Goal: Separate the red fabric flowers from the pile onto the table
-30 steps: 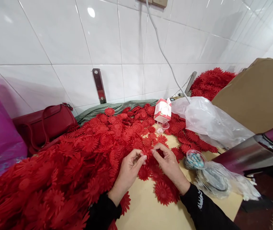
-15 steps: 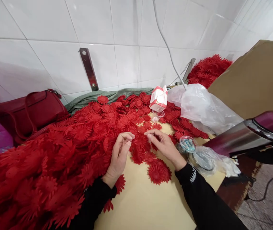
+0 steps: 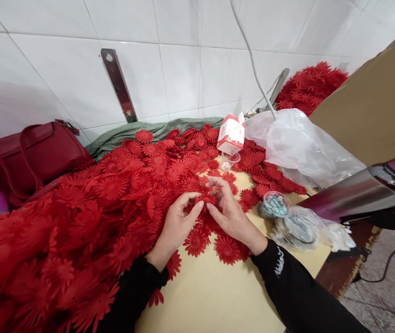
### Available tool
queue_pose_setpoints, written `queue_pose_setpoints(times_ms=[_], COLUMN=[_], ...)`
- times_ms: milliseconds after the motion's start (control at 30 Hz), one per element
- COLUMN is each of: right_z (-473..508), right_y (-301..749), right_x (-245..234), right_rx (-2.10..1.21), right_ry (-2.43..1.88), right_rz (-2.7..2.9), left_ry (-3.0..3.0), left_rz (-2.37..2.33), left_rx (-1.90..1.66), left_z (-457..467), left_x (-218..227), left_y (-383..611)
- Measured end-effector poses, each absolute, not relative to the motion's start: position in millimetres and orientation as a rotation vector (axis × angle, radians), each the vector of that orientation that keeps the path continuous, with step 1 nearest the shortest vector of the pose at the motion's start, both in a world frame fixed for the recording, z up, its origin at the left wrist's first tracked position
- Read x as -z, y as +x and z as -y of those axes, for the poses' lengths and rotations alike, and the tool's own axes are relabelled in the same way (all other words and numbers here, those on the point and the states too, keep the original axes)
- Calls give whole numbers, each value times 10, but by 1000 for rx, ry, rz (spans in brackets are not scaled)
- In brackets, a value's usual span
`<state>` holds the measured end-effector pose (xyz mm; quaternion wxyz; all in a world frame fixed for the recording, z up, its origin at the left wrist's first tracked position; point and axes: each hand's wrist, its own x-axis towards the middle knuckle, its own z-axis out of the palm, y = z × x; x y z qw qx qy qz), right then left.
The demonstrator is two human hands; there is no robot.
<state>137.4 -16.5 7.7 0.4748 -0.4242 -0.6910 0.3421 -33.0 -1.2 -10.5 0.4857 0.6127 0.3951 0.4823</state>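
Between my two hands, at the front of a big heap of red flowers (image 3: 114,189), is a red artificial flower (image 3: 206,200) with thin petals. My left hand (image 3: 178,219) pinches its left side between thumb and bent index finger. My right hand (image 3: 234,217) has its thumb at the flower's right side, with the other fingers curled behind and above it. The fingers partly cover the flower. Below the hands lie more loose red flowers, among them one (image 3: 227,249) on the pale tabletop (image 3: 211,296).
Behind the heap stands a tissue box (image 3: 231,134) by a small clear cup (image 3: 230,158). To the right are a tub of bluish pieces (image 3: 274,205), a plastic bag (image 3: 305,138) and a tilted steel-and-purple flask (image 3: 360,192). A red handbag (image 3: 34,157) sits at left.
My hands have come together, and a red flower is now held between them. Earlier they were apart above the flowers. The view has shifted slightly.
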Motion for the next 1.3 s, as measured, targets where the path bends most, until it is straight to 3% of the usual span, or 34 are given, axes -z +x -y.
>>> queue_pose_setpoints(times_ms=[433, 733, 1167, 1300], right_z=[197, 146, 157, 187], right_y=[1340, 1336, 1288, 1211], right_x=[-83, -78, -47, 5], right_rx=[-454, -689, -530, -621], right_ry=[-1048, -1054, -1084, -1105], right_rz=[1791, 1676, 1674, 1562], left_ry=[1224, 1251, 1299, 1291], left_rz=[-980, -992, -951, -952], left_rx=[-1160, -1183, -1173, -1164], left_z=[13, -4, -16, -22], left_x=[-8, -1, 34, -7], left_y=[-345, -348, -336, -345])
